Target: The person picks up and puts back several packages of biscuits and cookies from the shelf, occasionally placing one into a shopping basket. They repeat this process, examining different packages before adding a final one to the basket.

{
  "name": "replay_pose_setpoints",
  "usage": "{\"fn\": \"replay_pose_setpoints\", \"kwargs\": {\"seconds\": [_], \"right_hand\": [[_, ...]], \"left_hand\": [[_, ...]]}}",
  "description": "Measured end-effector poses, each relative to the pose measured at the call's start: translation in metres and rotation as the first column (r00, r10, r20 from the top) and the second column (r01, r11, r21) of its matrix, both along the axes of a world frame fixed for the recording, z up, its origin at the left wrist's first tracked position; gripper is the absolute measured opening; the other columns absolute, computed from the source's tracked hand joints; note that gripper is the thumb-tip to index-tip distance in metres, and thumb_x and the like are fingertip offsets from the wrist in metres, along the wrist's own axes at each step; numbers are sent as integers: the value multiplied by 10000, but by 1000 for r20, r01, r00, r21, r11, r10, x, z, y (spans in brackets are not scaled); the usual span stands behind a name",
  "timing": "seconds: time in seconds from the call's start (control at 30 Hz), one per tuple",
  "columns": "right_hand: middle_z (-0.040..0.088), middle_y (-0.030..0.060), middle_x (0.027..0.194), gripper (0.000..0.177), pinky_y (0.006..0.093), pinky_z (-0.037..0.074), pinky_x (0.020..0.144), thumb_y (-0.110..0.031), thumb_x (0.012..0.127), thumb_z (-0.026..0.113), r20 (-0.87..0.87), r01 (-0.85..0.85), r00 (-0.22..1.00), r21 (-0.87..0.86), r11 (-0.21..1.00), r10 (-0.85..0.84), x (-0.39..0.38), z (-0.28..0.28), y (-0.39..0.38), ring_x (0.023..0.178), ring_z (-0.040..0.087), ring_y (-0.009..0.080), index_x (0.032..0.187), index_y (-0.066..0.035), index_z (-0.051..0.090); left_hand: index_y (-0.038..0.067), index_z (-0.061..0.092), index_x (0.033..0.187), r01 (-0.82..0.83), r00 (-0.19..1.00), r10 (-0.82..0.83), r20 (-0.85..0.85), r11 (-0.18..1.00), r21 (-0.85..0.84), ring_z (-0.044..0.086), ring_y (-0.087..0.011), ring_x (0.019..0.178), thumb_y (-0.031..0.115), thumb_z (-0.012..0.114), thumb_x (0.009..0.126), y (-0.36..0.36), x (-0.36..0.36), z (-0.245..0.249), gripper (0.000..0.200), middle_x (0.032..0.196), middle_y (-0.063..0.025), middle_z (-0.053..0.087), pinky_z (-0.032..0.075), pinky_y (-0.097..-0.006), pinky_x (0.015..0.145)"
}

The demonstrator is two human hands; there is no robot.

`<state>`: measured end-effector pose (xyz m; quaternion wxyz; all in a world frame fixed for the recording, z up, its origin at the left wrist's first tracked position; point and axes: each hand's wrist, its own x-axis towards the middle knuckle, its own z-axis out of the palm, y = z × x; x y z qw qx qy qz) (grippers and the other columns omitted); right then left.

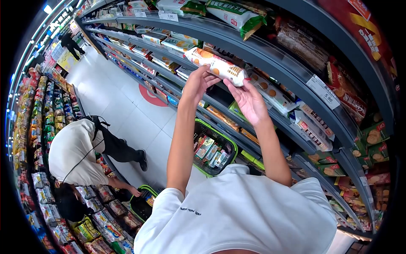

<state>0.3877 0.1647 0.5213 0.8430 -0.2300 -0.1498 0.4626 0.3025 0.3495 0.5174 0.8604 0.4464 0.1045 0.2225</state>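
A long white packet of biscuits point(218, 67), printed with round orange-brown biscuits, is held up at the shelf front between my two hands. My left hand point(198, 83) grips its left half, thumb on the near face and fingers underneath. At the packet's right end, my right hand point(248, 100) closes on the wrapper with its fingers beneath and beside it. Just right of my right hand, similar white biscuit packets point(270, 92) lie on the shelf. Below my hands, a green-rimmed black basket point(234, 142) on the floor contains several small packs point(211, 153).
Long grey shelves point(292, 63) of packaged biscuits run along the right, with a price tag point(322, 91) on one edge. To the left, a person in a white shirt point(76, 152) bends over snack packs, touching another basket point(141, 205). Farther down the aisle stands a person in black point(72, 44).
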Motion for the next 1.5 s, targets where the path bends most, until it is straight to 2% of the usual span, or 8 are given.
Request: {"fn": "replay_pose_setpoints", "kwargs": {"seconds": [0.2, 0.4, 0.6, 0.87, 0.93, 1.0, 1.07, 1.5], "right_hand": [[514, 255, 1374, 491, 371, 472, 1067, -209, 1003, 531, 8, -121, 993, 2, 993, 121, 11, -8, 3, 1295, 523, 297, 1358, 111, 419], [629, 200, 1230, 423, 326, 548, 883, -200, 1009, 497, 264, -134, 945, -234, 963, 195, -1, -46, -19, 1038, 657, 225, 1343, 59, 491], [676, 135, 1072, 332, 320, 551, 834, -171, 1004, 509, 162, -151, 955, -449, 881, 246, -31, -116, -53, 942, 667, 198, 1260, 36, 546], [681, 151, 1030, 287, 310, 565, 772, -192, 985, 542, 195, -153, 896, -707, 690, 398, -31, -185, -74, 896, 680, 204, 1200, -3, 567], [689, 151, 1019, 301, 297, 565, 761, -203, 972, 569, 228, -125, 872, -753, 646, 434, -27, -187, -68, 874, 684, 190, 1194, 0, 567], [685, 134, 1008, 280, 276, 550, 763, -197, 978, 561, 273, -94, 860, -745, 660, 431, -37, -175, -65, 866, 678, 173, 1183, -6, 571], [682, 129, 1008, 266, 274, 548, 765, -182, 981, 554, 291, -85, 839, -765, 638, 460, -40, -172, -62, 866, 673, 167, 1180, -7, 570], [669, 117, 1015, 298, 252, 535, 772, -138, 964, 549, 440, -16, 666, -799, 601, 602, -56, -156, -39, 869, 657, 143, 1211, 30, 545]], "left_hand": [[-144, 348, 1383, -96, 995, 95, 40, 995, 18, 568, -376, 1199, 240, 528, 973, 1, 0, 4, 590, 1351, -304, 484, 479, -436, 1032], [-138, 451, 1310, -95, 991, 104, -86, 990, 103, 626, -306, 1123, 183, 516, 957, -17, -10, -16, 482, 1253, -248, 589, 523, -379, 959], [-87, 548, 1239, -53, 974, 93, -205, 979, 195, 665, -249, 1030, 149, 512, 969, -61, -39, -23, 361, 1174, -199, 646, 531, -340, 925], [-44, 548, 1319, 190, 902, -291, 318, 931, 313, 643, -264, 1028, 493, 387, 1034, -136, -116, 105, 629, 1172, -166, 661, 492, -360, 938], [-40, 555, 1313, -18, 677, -404, 615, 826, 563, 637, -321, 994, 532, 353, 1028, -153, -111, 96, 670, 1144, -193, 657, 492, -379, 910], [-30, 640, 1177, -19, 698, -256, 669, 927, 374, 631, -354, 892, 479, 442, 1017, -176, -143, 129, 569, 1060, -184, 665, 494, -369, 840], [-151, 580, 1178, -430, 435, -284, 855, 768, 474, 628, -412, 1003, 788, 379, 842, -191, -124, 119, 1017, 1142, -277, 615, 535, -431, 844], [-81, 638, 1095, -513, 396, -98, 913, 801, 308, 624, -366, 888, 553, 460, 932, -180, -173, 113, 679, 1031, -205, 646, 509, -387, 795]]}}
